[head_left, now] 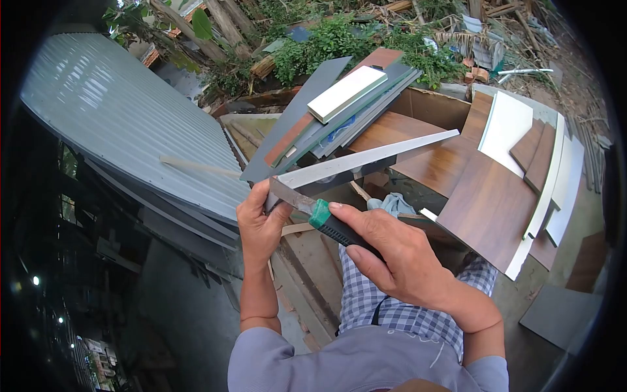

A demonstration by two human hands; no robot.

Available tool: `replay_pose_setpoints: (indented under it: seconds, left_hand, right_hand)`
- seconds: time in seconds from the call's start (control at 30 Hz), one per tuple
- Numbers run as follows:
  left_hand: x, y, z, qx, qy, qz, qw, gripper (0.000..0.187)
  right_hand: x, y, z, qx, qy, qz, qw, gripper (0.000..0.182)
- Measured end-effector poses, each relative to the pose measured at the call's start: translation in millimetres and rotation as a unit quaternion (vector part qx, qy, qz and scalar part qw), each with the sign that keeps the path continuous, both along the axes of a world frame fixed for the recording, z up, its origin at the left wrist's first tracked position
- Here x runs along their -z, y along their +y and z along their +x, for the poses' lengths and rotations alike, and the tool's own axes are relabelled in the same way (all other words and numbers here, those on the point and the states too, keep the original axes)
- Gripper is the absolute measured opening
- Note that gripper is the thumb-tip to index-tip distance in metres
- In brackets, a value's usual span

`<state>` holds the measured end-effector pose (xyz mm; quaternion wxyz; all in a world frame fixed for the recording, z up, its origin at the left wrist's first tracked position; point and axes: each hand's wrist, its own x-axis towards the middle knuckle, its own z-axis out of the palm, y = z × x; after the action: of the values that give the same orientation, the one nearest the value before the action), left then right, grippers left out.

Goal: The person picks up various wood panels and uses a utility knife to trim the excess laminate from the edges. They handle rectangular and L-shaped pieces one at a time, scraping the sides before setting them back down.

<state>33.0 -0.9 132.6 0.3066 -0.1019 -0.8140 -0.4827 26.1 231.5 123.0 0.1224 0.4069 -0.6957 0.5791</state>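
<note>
A long, narrow board [372,156] with a pale edge and a dark face slants up to the right in front of me. My left hand [260,219] is closed around its near end, thumb and fingers pinching it. In my right hand [401,255] is a flat-bladed hand tool [320,213] with a green and black handle. Its metal blade lies against the board's end, close to my left fingers. Whether it is a file or a chisel cannot be made out. My right fingers wrap the handle, partly hidden under the hand.
Grey and brown panels [307,124] are stacked ahead, with a white block [347,93] on top. Brown wood-grain boards [486,202] and white strips [539,202] lie to the right. A corrugated metal sheet [130,124] is at left. A light blue cloth [392,204] sits behind my right hand.
</note>
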Motion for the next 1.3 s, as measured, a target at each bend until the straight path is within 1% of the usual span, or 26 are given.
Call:
replay_pose_setpoints:
  seconds: [0.07, 0.2, 0.27, 0.3, 0.33, 0.4, 0.43, 0.5, 0.57, 0.63, 0.67, 0.7, 0.87, 0.9, 1.0, 1.1, 1.17, 1.23, 1.3]
  left_hand:
    - [-4.0, 2.9, 0.6, -0.002, 0.015, -0.050, 0.999, 0.033]
    - [1.6, -1.5, 1.3, -0.010, -0.014, -0.007, 1.000, 0.034]
    - [2.6, -4.0, 0.0, -0.021, 0.000, -0.020, 1.000, 0.035]
    - [2.9, -4.1, -0.8, -0.018, -0.001, -0.018, 1.000, 0.035]
    - [2.8, -3.7, -1.3, -0.021, 0.003, -0.002, 1.000, 0.035]
    - [2.7, -5.6, -1.2, -0.029, 0.003, 0.012, 1.000, 0.033]
    - [3.3, -7.1, -1.6, -0.028, 0.002, 0.013, 1.000, 0.033]
    - [5.3, -9.8, -2.5, -0.022, 0.005, 0.025, 0.999, 0.032]
    - [6.6, -11.1, -3.4, -0.018, 0.004, 0.039, 0.999, 0.032]
    - [7.8, -13.7, -3.7, -0.011, 0.001, 0.054, 0.998, 0.032]
    - [8.8, -16.0, -3.2, -0.015, -0.005, 0.056, 0.998, 0.032]
    - [10.1, -18.0, -2.7, -0.019, -0.011, 0.059, 0.998, 0.032]
    - [16.1, -27.4, -5.3, -0.032, -0.003, 0.060, 0.998, 0.032]
    - [17.4, -30.1, -6.0, -0.029, -0.004, 0.063, 0.998, 0.032]
    - [21.6, -38.1, -8.2, -0.038, -0.010, 0.073, 0.997, 0.031]
    - [23.0, -43.3, -11.2, -0.043, -0.013, 0.084, 0.995, 0.031]
    - [24.9, -47.6, -12.5, -0.037, -0.018, 0.091, 0.995, 0.032]
    - [26.4, -52.1, -13.8, -0.064, -0.026, 0.067, 0.995, 0.042]
    - [28.8, -56.1, -15.4, -0.065, -0.026, 0.067, 0.995, 0.041]
  right_hand:
    - [4.2, -0.3, -3.0, 0.004, -0.010, -0.001, 1.000, 0.049]
    - [5.9, 6.5, -4.6, 0.004, -0.056, 0.020, 0.998, 0.047]
    - [5.3, 12.3, -6.5, -0.004, -0.083, 0.037, 0.996, 0.046]
    - [5.4, 14.7, -7.8, -0.015, -0.108, 0.052, 0.993, 0.046]
    - [8.8, 15.1, -10.0, -0.012, -0.109, 0.054, 0.993, 0.046]
    - [20.5, 12.9, -16.3, 0.044, -0.067, 0.032, 0.996, 0.044]
    - [23.9, 14.0, -19.2, 0.045, -0.068, 0.033, 0.996, 0.044]
    - [30.3, 17.6, -25.4, 0.072, -0.088, 0.064, 0.991, 0.044]
    - [37.0, 19.7, -32.7, 0.080, -0.098, 0.064, 0.990, 0.042]
    - [44.5, 22.2, -40.4, 0.112, -0.108, 0.075, 0.985, 0.040]
    - [45.0, 25.5, -44.6, 0.111, -0.140, 0.098, 0.979, 0.039]
    - [54.2, 26.3, -50.5, 0.129, -0.123, 0.085, 0.980, 0.039]
    - [83.0, 38.3, -83.1, 0.180, -0.145, 0.073, 0.970, 0.037]
    - [85.8, 41.3, -88.7, 0.183, -0.146, 0.076, 0.969, 0.037]
    - [96.1, 50.3, -106.1, 0.189, -0.209, 0.090, 0.955, 0.037]
    - [108.0, 58.1, -123.6, 0.214, -0.208, 0.117, 0.947, 0.037]
    - [115.2, 63.6, -134.7, 0.214, -0.215, 0.124, 0.945, 0.036]
    - [127.2, 68.5, -148.3, 0.247, -0.207, 0.163, 0.933, 0.038]
    - [134.0, 76.1, -161.5, 0.255, -0.226, 0.165, 0.926, 0.038]
